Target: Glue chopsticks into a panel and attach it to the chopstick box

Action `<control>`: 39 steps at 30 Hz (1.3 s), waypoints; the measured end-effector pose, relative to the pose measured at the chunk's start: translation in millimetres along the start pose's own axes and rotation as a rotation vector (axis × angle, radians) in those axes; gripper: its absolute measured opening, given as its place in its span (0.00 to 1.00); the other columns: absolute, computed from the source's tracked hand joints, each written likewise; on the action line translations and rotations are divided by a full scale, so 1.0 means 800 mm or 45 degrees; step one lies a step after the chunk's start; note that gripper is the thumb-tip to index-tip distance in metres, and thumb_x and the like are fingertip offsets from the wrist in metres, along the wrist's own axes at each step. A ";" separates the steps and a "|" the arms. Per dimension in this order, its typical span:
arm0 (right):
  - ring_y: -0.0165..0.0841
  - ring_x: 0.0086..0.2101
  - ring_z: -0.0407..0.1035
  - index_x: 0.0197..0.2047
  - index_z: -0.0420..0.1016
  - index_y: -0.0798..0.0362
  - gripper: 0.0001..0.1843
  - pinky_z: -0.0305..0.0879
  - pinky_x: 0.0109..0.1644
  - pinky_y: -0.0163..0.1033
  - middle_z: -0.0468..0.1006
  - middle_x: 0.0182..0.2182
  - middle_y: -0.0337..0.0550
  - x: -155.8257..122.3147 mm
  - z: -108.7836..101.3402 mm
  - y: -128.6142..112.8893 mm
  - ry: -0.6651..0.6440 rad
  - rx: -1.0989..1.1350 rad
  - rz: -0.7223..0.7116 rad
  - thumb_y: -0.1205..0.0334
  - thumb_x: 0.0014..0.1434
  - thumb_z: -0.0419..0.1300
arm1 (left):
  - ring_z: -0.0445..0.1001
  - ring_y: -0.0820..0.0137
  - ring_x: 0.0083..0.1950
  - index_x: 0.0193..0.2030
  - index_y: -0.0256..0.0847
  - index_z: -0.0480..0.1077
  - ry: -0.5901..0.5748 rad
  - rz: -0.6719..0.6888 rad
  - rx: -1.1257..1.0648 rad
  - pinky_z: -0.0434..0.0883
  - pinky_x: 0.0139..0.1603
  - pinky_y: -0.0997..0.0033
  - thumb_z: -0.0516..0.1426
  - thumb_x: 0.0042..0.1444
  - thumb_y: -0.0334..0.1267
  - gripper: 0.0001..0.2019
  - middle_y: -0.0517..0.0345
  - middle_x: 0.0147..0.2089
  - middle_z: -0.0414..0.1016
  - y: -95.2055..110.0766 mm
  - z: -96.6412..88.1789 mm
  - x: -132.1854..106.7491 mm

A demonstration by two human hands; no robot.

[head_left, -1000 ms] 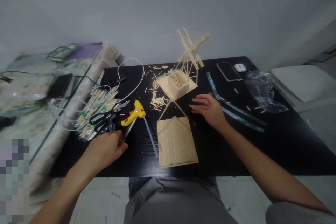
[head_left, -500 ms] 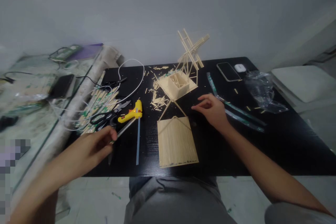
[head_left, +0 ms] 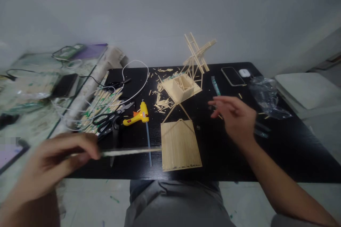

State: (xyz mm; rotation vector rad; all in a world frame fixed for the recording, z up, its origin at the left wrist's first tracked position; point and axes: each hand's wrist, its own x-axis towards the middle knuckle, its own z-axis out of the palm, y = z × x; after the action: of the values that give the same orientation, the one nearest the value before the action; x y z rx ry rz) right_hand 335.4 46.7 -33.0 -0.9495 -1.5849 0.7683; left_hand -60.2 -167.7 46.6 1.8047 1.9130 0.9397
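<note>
My left hand [head_left: 65, 158] is closed on one end of a long, pale chopstick [head_left: 125, 152], blurred by motion. Its far tip reaches the left edge of a flat panel of bamboo sticks [head_left: 181, 145]. Nothing shows in my right hand [head_left: 234, 117], whose fingers are bent but apart above the table, right of the panel. Behind the panel stands a stick model [head_left: 182, 87] with a square box on a base and crossed ladder-like blades at its back. A yellow glue gun [head_left: 137, 115] lies left of the panel, a clear-blue glue stick jutting from it.
Black-handled scissors [head_left: 112, 118] and a heap of green-printed chopsticks [head_left: 98, 104] lie at the left, with a white cable [head_left: 145, 81]. Cut stick bits [head_left: 162, 103] surround the model. A phone [head_left: 232, 76], a white earbud case [head_left: 244, 73] and plastic wrapping [head_left: 266, 95] lie at the right.
My left hand has moved left and nearer to me, and the chopstick has swung across towards the panel. My right hand has shifted right, and its fingers have spread.
</note>
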 end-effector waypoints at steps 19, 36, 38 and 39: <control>0.27 0.33 0.78 0.36 0.82 0.48 0.06 0.73 0.38 0.31 0.84 0.32 0.35 -0.075 0.025 -0.070 -0.793 0.259 0.254 0.63 0.63 0.74 | 0.76 0.76 0.34 0.41 0.43 0.73 -0.423 0.317 -0.381 0.71 0.37 0.79 0.60 0.66 0.29 0.05 0.64 0.34 0.77 0.035 0.144 0.016; 0.30 0.33 0.78 0.49 0.83 0.50 0.08 0.74 0.39 0.36 0.85 0.36 0.40 -0.092 0.048 -0.078 -1.163 0.256 0.464 0.57 0.69 0.68 | 0.82 0.73 0.37 0.45 0.41 0.80 -0.478 0.253 -0.510 0.76 0.40 0.77 0.64 0.70 0.37 0.04 0.58 0.38 0.84 0.043 0.165 0.019; 0.28 0.27 0.73 0.46 0.83 0.50 0.07 0.69 0.34 0.34 0.80 0.28 0.35 -0.093 0.055 -0.076 -1.193 0.278 0.604 0.58 0.71 0.65 | 0.80 0.74 0.35 0.44 0.41 0.80 -0.426 0.205 -0.483 0.75 0.39 0.77 0.65 0.69 0.39 0.04 0.60 0.36 0.83 0.041 0.167 0.021; 0.27 0.26 0.72 0.45 0.83 0.51 0.07 0.68 0.33 0.34 0.77 0.26 0.33 -0.093 0.057 -0.074 -1.184 0.282 0.634 0.59 0.70 0.65 | 0.79 0.74 0.34 0.43 0.42 0.80 -0.395 0.179 -0.469 0.74 0.38 0.78 0.65 0.69 0.39 0.04 0.61 0.34 0.82 0.040 0.166 0.021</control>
State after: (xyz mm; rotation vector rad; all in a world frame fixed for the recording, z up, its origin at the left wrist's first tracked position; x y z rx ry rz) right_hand 287.5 -47.1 -26.0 -0.8725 -1.9793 1.8921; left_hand 48.4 -122.0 -24.7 1.7561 1.3428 0.9223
